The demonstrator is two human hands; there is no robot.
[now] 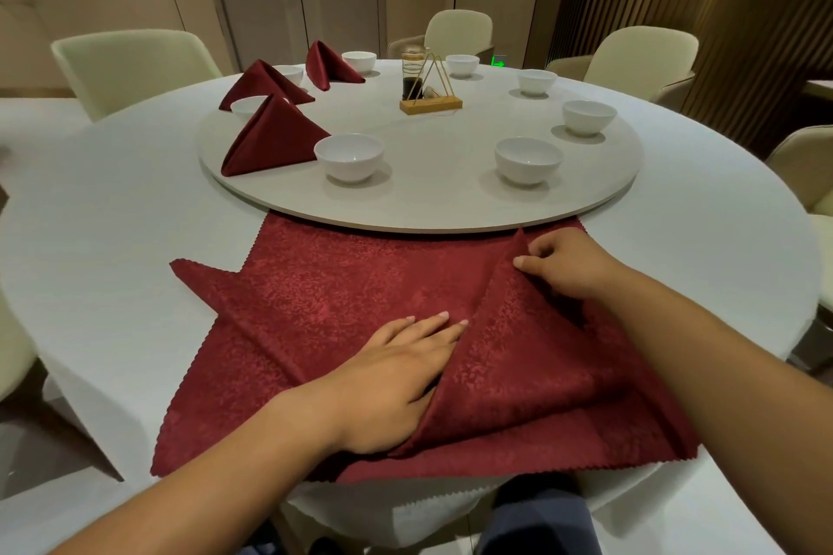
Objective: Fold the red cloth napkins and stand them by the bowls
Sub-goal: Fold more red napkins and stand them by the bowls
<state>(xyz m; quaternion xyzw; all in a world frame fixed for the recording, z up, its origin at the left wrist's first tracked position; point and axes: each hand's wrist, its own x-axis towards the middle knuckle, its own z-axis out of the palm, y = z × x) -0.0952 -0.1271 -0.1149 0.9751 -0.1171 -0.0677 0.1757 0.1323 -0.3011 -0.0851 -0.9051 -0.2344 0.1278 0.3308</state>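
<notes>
A red cloth napkin (342, 297) lies spread on the white table in front of me, its far edge tucked under the turntable. My left hand (396, 379) presses flat on its middle with straight fingers. My right hand (563, 266) pinches the napkin's right corner and holds it lifted over toward the middle, so a raised flap (509, 374) covers the left hand's edge. Three folded red napkins stand on the turntable: one (275, 140) beside the nearest left bowl (349, 158), two more (261, 83) (329, 65) farther back by other bowls.
The round grey turntable (428, 203) carries several white bowls, such as those at the near right (527, 160) and right (588, 117). A wooden stand with a jar (428, 90) sits near its centre. Cream chairs (130, 68) ring the table.
</notes>
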